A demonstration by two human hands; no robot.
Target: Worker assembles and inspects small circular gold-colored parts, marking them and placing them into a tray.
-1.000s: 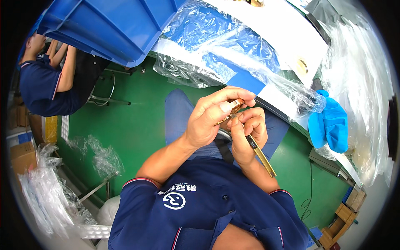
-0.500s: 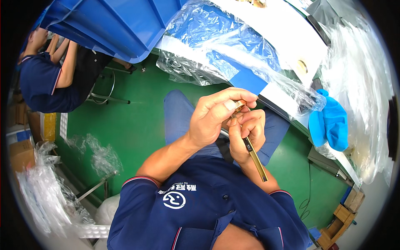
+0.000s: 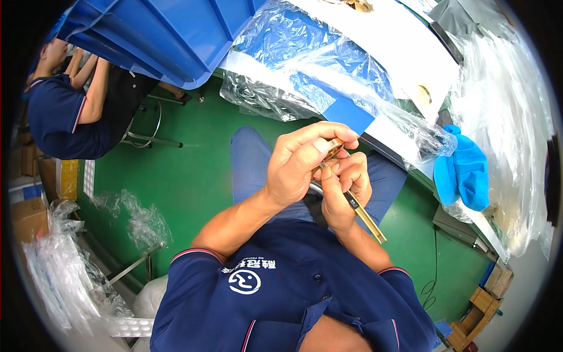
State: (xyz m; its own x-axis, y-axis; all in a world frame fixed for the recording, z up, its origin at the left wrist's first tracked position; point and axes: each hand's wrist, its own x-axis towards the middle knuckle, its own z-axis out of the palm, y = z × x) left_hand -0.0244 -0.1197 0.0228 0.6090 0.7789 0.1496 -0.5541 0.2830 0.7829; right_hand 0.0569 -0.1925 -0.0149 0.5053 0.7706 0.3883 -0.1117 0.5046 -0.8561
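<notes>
Between the thumb and fingers of my left hand (image 3: 296, 161) is a shiny gold-coloured metal ring (image 3: 335, 149), tilted so its inside shows. My right hand (image 3: 347, 185) is closed round a slim gold utility knife (image 3: 368, 222) with a black slider. The knife's rear end sticks out past the palm toward my right forearm. Its front end points at the ring, but my fingers hide the tip, so contact with the ring cannot be seen. Both hands meet above my lap, fingertips close together.
Plastic film covers blue material (image 3: 346, 58) on the bench ahead. A brass-coloured round part (image 3: 423, 94) lies on the white surface (image 3: 399, 41). A blue cap (image 3: 463, 170) hangs at the bench's right edge. A large blue bin (image 3: 158, 41) and a seated co-worker (image 3: 64, 111) are at left.
The knife's rear end has swung a little to the right and up as my right hand turned. My left hand and the ring have shifted only slightly.
</notes>
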